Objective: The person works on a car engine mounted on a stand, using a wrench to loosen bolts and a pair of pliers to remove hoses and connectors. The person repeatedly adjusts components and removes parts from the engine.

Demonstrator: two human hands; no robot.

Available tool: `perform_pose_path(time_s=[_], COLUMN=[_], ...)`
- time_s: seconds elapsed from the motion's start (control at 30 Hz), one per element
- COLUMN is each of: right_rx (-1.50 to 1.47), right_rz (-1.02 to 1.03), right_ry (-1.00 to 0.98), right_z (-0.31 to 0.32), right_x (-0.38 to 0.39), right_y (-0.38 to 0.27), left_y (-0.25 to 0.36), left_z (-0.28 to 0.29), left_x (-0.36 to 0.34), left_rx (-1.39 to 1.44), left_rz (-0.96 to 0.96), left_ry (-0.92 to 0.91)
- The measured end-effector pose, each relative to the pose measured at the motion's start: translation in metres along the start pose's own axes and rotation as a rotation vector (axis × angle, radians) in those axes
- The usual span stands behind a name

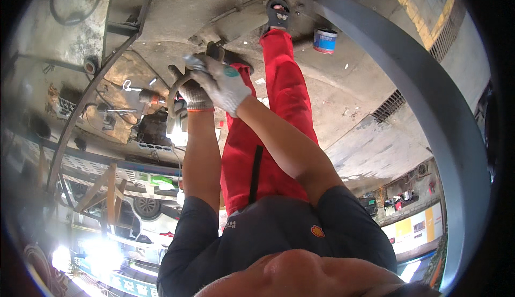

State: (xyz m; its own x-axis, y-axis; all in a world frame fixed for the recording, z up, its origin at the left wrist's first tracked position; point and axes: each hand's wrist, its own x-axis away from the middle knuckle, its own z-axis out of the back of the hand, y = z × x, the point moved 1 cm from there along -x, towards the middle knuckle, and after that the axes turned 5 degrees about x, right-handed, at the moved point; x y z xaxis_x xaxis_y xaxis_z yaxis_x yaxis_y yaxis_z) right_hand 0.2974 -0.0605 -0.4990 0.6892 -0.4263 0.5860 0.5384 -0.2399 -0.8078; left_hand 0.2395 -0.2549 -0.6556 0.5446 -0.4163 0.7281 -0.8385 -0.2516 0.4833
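Observation:
Both my hands wear whitish knitted work gloves with dark smudges and are close together in front of my left leg. My right hand (224,82) crosses over the left, its fingers closed round a greyish piece I cannot name. My left hand (196,97), with an orange cuff edge, is partly hidden behind it; its fingers look curled, but what they hold does not show clearly. Beside the left hand runs a curved brownish bar- or hose-like part (173,94), touching or very near the glove. A dark end piece (215,50) sticks out beyond the right hand.
A brown sheet on the floor at left carries an orange-and-black power tool (153,97) and small metal parts. A thin dark metal frame (88,90) crosses there. A blue-and-white tub (325,40) stands beyond my right foot. A thick grey curved beam (429,77) arches along the right.

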Motion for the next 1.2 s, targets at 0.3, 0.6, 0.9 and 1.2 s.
perform_pose_path(time_s=[0.3,0.6,0.9,1.2], right_rx=[-0.699,-0.757,-0.655,-0.277], right_rz=[-0.434,-0.653,-0.639,-0.715], right_ry=[-0.046,-0.178,-0.167,0.025], right_z=[0.058,0.004,0.003,-0.007], right_x=[0.007,0.009,-0.028,-0.017], right_y=[0.064,0.105,0.103,0.120], left_y=[0.049,0.073,0.058,0.082], left_z=[-0.113,-0.108,-0.040,-0.017], left_x=[-0.006,-0.037,-0.085,-0.094], left_rx=[0.507,0.452,0.076,-0.556], left_rz=[0.001,0.000,-0.187,-0.120], left_ry=[-0.077,-0.035,0.339,0.932])
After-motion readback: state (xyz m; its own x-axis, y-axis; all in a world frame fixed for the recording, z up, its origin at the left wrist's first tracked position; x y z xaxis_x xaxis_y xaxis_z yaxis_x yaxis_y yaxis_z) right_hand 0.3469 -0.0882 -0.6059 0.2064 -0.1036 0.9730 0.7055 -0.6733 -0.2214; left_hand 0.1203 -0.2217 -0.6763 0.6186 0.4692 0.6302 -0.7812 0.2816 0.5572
